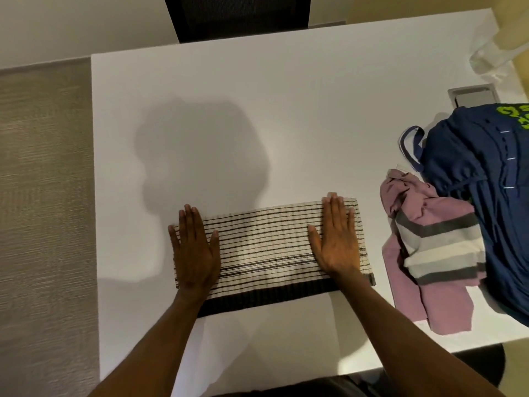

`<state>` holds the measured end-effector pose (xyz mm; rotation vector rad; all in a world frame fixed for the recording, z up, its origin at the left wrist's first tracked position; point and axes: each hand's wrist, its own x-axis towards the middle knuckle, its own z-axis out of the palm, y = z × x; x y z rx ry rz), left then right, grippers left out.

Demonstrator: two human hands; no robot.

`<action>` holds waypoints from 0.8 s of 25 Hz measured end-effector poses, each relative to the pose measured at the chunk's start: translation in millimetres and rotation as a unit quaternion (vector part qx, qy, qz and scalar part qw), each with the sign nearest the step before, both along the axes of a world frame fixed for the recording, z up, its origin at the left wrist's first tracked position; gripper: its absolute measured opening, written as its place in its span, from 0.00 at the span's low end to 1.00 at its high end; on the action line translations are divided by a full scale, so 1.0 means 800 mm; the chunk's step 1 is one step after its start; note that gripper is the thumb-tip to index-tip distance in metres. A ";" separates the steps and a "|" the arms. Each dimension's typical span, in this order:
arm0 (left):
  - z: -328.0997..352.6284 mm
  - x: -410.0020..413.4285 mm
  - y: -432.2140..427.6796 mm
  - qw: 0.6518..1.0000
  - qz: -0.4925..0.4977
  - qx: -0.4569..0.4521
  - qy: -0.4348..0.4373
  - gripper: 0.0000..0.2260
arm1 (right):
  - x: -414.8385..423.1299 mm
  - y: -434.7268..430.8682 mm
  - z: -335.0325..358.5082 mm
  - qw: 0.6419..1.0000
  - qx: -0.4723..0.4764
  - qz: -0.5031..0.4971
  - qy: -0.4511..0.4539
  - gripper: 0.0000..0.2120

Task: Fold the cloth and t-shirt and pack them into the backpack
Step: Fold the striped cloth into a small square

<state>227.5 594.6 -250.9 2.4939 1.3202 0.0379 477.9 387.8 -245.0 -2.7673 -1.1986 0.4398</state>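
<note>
Your cloth (pixel 263 253) runs left-right across the lower centre; left grip (pixel 194 250) and right grip (pixel 337 242) lie flat, released, on its ends.

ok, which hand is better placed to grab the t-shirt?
Right, probably: the right hand lies flat on the cloth nearest the t-shirt; the left hand presses the far end.

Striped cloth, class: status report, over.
Left hand, right hand flat, pressing striped cloth. Cloth flat on table. T-shirt crumpled, unfolded, lying between cloth and backpack.
</note>
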 end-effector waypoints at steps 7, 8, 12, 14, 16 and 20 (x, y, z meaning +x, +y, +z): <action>-0.002 0.045 -0.100 0.994 -0.091 -0.035 -0.039 0.29 | -0.141 0.052 -0.025 0.984 0.030 0.175 -0.014 0.33; -0.007 0.038 -0.103 0.996 -0.079 -0.037 -0.027 0.29 | -0.145 0.049 -0.027 0.984 0.026 0.173 -0.011 0.32; -0.017 -0.002 -0.095 0.996 -0.089 -0.018 0.007 0.30 | -0.126 0.012 -0.024 0.983 0.118 0.138 -0.008 0.30; -0.015 -0.018 -0.086 0.998 -0.067 -0.015 -0.003 0.30 | -0.105 -0.011 -0.023 0.986 0.119 0.116 -0.031 0.31; -0.015 -0.037 -0.077 0.999 -0.038 -0.011 -0.008 0.31 | -0.080 -0.031 -0.023 0.993 0.076 0.084 -0.029 0.32; -0.017 -0.063 -0.067 1.000 -0.007 -0.012 -0.023 0.31 | -0.035 -0.078 -0.018 0.999 0.032 -0.010 0.015 0.33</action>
